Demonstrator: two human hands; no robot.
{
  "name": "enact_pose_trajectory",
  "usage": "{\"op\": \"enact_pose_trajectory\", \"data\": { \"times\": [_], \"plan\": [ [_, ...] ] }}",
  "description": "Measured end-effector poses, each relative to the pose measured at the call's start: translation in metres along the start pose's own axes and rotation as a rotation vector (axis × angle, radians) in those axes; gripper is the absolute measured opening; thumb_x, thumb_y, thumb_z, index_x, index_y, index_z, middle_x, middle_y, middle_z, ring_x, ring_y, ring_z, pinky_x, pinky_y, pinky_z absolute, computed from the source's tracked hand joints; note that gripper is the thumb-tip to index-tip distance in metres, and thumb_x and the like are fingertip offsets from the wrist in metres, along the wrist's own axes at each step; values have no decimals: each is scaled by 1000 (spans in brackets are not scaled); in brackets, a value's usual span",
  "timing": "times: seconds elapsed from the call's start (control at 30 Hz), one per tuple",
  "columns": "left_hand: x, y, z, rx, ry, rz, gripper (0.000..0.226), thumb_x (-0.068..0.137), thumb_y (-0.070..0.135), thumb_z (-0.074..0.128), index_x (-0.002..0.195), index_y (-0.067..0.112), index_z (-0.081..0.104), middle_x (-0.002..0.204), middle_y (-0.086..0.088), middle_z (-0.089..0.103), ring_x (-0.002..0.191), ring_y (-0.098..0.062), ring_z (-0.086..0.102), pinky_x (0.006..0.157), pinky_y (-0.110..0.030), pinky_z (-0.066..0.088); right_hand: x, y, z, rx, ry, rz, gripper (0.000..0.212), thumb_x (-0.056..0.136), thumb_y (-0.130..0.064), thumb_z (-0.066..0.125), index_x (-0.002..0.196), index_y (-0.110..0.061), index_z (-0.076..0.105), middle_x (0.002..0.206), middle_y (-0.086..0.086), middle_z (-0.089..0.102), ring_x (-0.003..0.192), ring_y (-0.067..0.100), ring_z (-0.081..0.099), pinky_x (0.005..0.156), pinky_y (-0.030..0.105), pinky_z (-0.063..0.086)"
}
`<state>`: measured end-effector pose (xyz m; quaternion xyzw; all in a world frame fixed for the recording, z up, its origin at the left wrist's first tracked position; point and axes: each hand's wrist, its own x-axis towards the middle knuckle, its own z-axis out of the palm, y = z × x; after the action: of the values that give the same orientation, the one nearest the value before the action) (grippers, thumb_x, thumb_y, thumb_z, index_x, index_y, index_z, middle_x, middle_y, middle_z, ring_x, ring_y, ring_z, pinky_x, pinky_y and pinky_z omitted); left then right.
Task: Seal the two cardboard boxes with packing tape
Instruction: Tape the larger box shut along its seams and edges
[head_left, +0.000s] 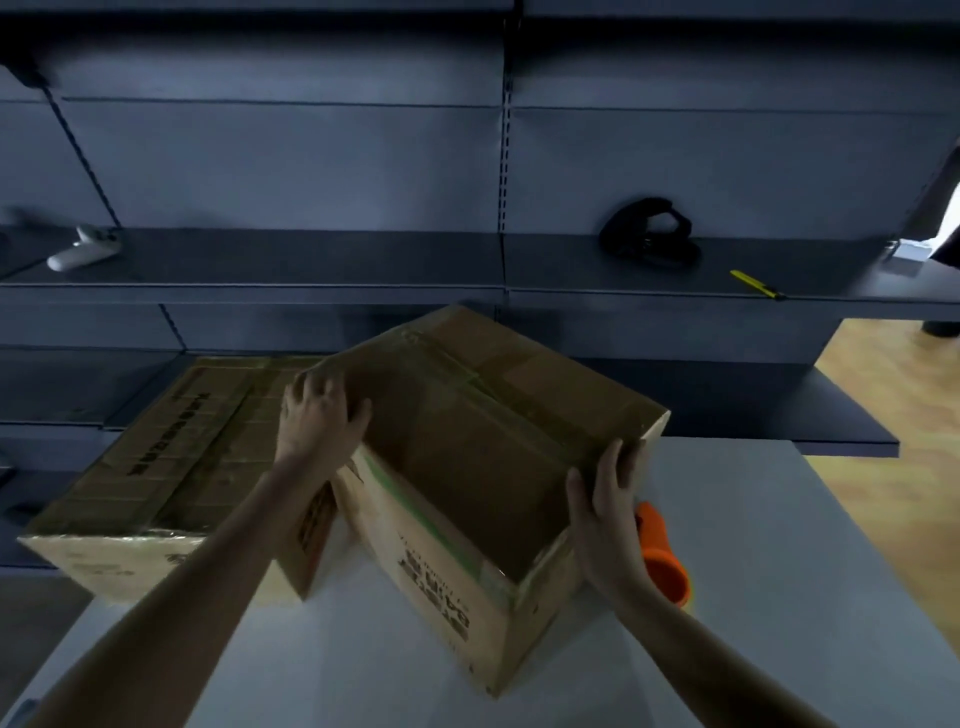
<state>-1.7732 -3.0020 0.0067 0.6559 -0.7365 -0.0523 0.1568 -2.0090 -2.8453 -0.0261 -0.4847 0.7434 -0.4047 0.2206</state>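
Observation:
A cardboard box (457, 566) with dark print and a green stripe stands tilted on the grey table (753, 597). Its taped top panel (483, 415) slopes up toward the far side. My left hand (319, 410) grips the box's far left corner. My right hand (605, 499) holds its right edge. A second cardboard box (156, 467) lies flat to the left, its top covered with clear tape. An orange tape dispenser (662, 556) lies on the table just right of the tilted box, partly hidden behind my right hand.
Dark metal shelving (311, 260) runs behind the table. On the shelf lie a white handheld device (83, 252), a black strap-like object (649, 239) and a yellow utility knife (756, 285). Wooden floor (893, 415) shows at the right.

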Motion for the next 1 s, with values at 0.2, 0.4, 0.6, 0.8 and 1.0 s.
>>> {"op": "enact_pose_trajectory", "data": {
  "times": [0.2, 0.4, 0.6, 0.8, 1.0],
  "plan": [
    [50, -21, 13, 49, -114, -84, 70, 94, 54, 31, 148, 11, 19, 156, -12, 11, 144, -32, 1, 114, -51, -6, 7, 7, -6, 179, -23, -24, 64, 100, -16, 36, 148, -19, -5, 152, -5, -28, 140, 11, -22, 114, 28, -8],
    [26, -12, 17, -3, -106, -71, 66, 94, 52, 23, 143, 8, 25, 145, -19, 29, 132, -39, 23, 108, -50, 26, 40, 21, -23, 438, -49, -1, 59, 99, -12, 36, 147, -28, 6, 152, -19, -14, 142, 6, -8, 119, 39, 7],
    [-44, 17, 3, 251, 14, -145, 54, 92, 56, 29, 116, 8, 42, 108, -15, 51, 98, -29, 52, 66, -34, 50, 90, 16, -76, 125, -112, 44, 48, 97, -17, 46, 142, -13, 34, 155, 0, 17, 141, 18, 22, 107, 26, 26],
    [-31, 11, -18, 468, -105, -133, 47, 96, 54, 23, 96, 11, 45, 76, -2, 54, 69, -17, 54, 58, -26, 40, 57, -15, -64, -691, -226, -236, 61, 92, -50, 39, 143, -17, 32, 154, 0, 19, 144, 21, 11, 114, 37, 16],
    [11, 24, 1, 172, -175, 291, 57, 99, 39, 29, 149, 17, 13, 155, -7, 17, 140, -26, 24, 114, -41, 25, 23, -16, -19, -949, -344, -510, 78, 88, -65, -8, 143, -23, 29, 147, 8, 38, 134, 29, 37, 109, 51, 29]
  ]
}}
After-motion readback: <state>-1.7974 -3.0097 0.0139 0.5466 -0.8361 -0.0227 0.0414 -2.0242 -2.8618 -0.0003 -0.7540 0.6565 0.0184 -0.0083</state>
